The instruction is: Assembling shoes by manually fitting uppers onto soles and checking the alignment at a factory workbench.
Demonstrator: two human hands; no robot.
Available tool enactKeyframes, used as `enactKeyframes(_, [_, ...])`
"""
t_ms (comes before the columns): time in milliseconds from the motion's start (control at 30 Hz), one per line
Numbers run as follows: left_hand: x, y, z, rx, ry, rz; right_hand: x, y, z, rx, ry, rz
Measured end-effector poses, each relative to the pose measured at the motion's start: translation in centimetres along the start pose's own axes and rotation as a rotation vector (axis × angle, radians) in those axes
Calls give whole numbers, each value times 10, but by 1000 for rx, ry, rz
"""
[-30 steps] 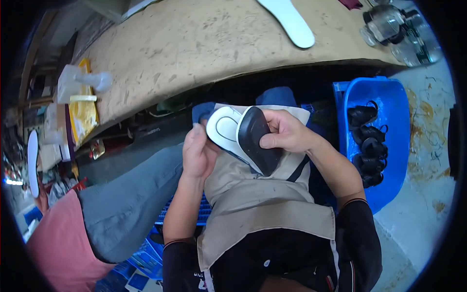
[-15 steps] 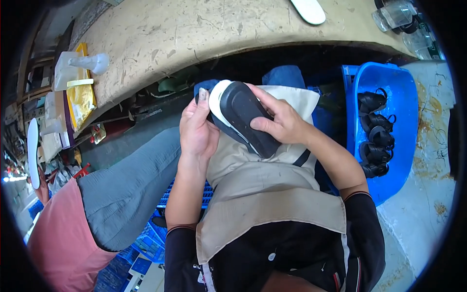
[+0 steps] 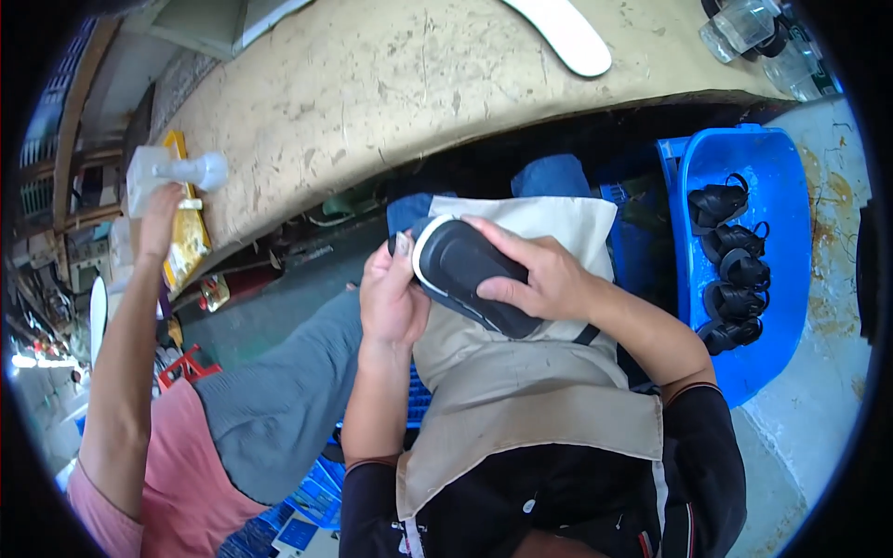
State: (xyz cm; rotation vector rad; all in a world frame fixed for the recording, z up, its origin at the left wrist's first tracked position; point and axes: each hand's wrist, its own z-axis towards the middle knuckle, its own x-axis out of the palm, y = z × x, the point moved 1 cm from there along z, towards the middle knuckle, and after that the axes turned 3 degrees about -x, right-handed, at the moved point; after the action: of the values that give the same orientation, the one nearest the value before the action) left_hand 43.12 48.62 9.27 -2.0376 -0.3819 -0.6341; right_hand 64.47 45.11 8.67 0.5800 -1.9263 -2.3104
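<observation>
Over my lap, both hands grip a black shoe sole, tilted with its smooth, ridged face turned up. A thin white layer shows along its rounded upper-left end. My left hand closes on the left edge, thumb raised beside the white rim, its other fingers partly hidden. My right hand is wrapped round the right side, thumb pressed flat on the black face and fingers over the far edge. Beneath the sole lies my beige apron.
A blue basin with several black sandals stands at my right. Ahead runs a worn worktable bearing a white sole-shaped piece and clear plastic containers. On my left, a co-worker's hand reaches a white bottle.
The sole has come nearer to me, and less of the white layer sticks out past it. My grip is kept. The co-worker's arm has come into view, reaching to the table's left end.
</observation>
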Motion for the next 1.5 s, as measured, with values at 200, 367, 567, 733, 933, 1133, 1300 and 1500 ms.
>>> enactKeyframes(200, [6, -20, -20, 14, -42, -8, 7, 19, 8, -110, 48, -61])
enactKeyframes(367, [26, -30, 22, -152, 195, 138, -1, 14, 6, 260, -55, 219])
enactKeyframes(567, [14, 40, 30, -214, -61, 226, 0, -57, -10, 68, -155, 544])
enactKeyframes(733, [-24, 59, 36, -343, 187, 311, 2, -74, -13, 229, -113, 787])
enactKeyframes(933, [-38, 82, 39, -307, 264, 357, 4, -72, -22, 287, -146, 794])
enactKeyframes(1133, [-20, 113, 16, 70, 172, 563, 11, -96, -38, 246, -173, 682])
enactKeyframes(1300, [-12, 128, 15, 24, 222, 435, 14, -93, -39, 319, -214, 693])
enactKeyframes(1500, [-12, 117, 16, 200, 209, 679, 12, -71, -32, 215, -217, 560])
